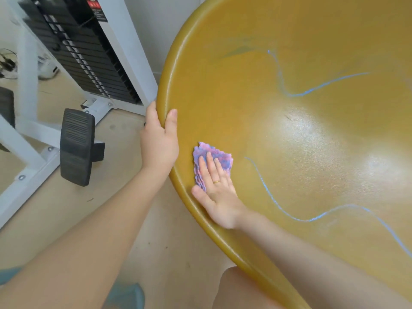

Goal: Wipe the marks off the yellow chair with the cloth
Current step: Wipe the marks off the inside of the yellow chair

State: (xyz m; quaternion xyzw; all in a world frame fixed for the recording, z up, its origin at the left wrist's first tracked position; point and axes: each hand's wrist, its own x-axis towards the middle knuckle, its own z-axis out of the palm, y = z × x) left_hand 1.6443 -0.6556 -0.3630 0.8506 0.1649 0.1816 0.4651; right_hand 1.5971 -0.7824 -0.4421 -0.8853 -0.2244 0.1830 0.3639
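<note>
Left hand [158, 139] curled in a grip, right hand [217, 192] flat, fingers extended.

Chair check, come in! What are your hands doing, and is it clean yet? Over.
Left hand gripping chair rim. Right hand flat on cloth. Blue marks still there. Nothing blocking.

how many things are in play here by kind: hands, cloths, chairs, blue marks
hands: 2, left on the rim, right flat on the cloth
cloth: 1
chair: 1
blue marks: 2, upper and lower
total: 6
</note>
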